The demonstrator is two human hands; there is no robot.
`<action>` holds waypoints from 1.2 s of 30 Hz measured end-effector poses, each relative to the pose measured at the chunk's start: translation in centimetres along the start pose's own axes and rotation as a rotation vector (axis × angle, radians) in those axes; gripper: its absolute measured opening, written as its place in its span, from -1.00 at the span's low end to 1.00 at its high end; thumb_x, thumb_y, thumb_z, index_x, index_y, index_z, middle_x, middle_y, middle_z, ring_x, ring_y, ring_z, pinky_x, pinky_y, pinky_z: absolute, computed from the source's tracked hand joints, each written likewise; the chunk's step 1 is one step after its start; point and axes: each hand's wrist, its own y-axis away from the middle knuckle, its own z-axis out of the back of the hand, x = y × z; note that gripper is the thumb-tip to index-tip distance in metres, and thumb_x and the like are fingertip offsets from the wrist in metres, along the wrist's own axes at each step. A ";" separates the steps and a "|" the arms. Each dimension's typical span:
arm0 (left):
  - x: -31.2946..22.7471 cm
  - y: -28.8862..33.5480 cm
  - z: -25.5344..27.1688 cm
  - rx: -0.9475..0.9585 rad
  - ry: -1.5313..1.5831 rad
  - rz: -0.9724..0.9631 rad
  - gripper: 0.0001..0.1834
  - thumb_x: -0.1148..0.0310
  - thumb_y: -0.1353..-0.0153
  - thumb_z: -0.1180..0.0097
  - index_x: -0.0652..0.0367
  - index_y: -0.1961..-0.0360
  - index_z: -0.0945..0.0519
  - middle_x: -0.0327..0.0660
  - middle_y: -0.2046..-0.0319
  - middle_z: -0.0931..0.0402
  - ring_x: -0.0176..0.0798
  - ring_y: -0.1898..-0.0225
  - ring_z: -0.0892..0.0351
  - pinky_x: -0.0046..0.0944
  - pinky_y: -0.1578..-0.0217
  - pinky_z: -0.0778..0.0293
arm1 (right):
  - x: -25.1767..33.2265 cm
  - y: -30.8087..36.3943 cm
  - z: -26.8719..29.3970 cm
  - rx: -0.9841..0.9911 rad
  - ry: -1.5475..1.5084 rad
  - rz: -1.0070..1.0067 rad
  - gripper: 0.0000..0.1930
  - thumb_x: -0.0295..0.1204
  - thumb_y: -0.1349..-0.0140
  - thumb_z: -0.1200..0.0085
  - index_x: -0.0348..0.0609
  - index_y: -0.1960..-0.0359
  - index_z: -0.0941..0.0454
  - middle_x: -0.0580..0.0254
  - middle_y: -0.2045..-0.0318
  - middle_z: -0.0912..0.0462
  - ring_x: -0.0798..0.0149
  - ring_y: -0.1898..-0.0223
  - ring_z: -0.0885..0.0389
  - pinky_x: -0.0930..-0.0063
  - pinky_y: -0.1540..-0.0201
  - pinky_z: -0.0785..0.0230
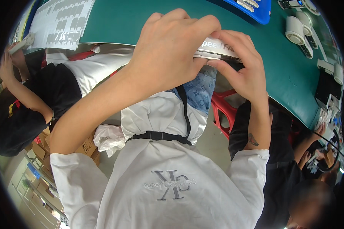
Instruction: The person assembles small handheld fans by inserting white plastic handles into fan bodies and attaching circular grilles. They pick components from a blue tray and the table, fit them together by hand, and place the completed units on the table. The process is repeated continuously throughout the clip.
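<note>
White sleeves, at six o'clock. Left hand (168, 49) and right hand (244, 68) both grasp a flat white device (214, 51), at twelve o'clock, over the green table's (279, 68) edge.

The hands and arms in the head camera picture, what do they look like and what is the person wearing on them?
Both forearms are bare. White sleeves end near the elbows. The left hand and right hand wear no gloves, rings or watch that show. The right forearm has a small dark tattoo near the sleeve edge. The white top has grey embroidered lettering, and a black strap with a buckle crosses it.
</note>
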 end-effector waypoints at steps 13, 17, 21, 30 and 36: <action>0.3 -2.2 2.5 0.158 0.201 -0.004 -0.63 0.36 0.04 -0.35 0.18 0.22 -0.48 0.01 0.39 -0.61 0.19 0.32 -0.58 -0.01 0.24 -0.48 | -0.4 -0.5 0.3 0.014 -0.090 -0.044 -0.48 -0.41 0.03 -0.37 -0.13 -0.05 -0.60 0.14 0.08 -0.65 0.08 0.08 -0.59 0.31 0.04 -0.44; 1.7 -3.4 3.2 0.297 0.332 0.003 -0.60 0.33 0.05 -0.38 0.19 0.21 -0.49 -0.02 0.37 -0.60 0.19 0.25 -0.57 -0.06 0.19 -0.48 | 0.2 -0.4 0.4 -0.005 -0.127 -0.099 -0.49 -0.42 -0.02 -0.35 -0.17 -0.07 -0.59 0.12 0.08 -0.64 0.11 0.10 -0.62 0.35 0.05 -0.46; 2.5 -3.3 4.6 0.263 0.268 -0.031 -0.54 0.36 0.12 -0.43 0.14 0.16 -0.54 -0.15 0.26 -0.61 0.00 0.19 -0.57 -0.15 0.15 -0.46 | 1.1 -0.3 0.5 -0.014 -0.210 -0.248 -0.55 -0.43 -0.09 -0.31 -0.22 -0.06 -0.59 0.10 0.13 -0.66 0.19 0.14 -0.65 0.42 0.07 -0.47; 5.6 -1.3 3.1 0.090 0.410 -0.005 -0.41 0.34 0.22 -0.55 0.17 0.07 -0.61 -0.22 0.19 -0.63 -0.23 0.18 -0.63 -0.26 0.08 -0.51 | 2.1 -1.2 0.4 -0.012 -0.521 -0.572 -0.59 -0.43 -0.16 -0.26 -0.25 -0.07 -0.58 0.16 0.16 -0.65 0.35 0.16 -0.61 0.54 0.07 -0.43; 3.2 -2.7 3.2 0.316 0.200 0.003 -0.58 0.33 0.18 -0.44 0.19 0.21 -0.65 -0.11 0.29 -0.66 0.01 0.23 -0.60 -0.12 0.18 -0.51 | 2.0 -1.3 0.7 0.065 -0.176 -0.278 -0.47 -0.47 0.00 -0.29 -0.24 -0.10 -0.56 0.10 0.11 -0.62 0.20 0.14 -0.60 0.41 0.06 -0.44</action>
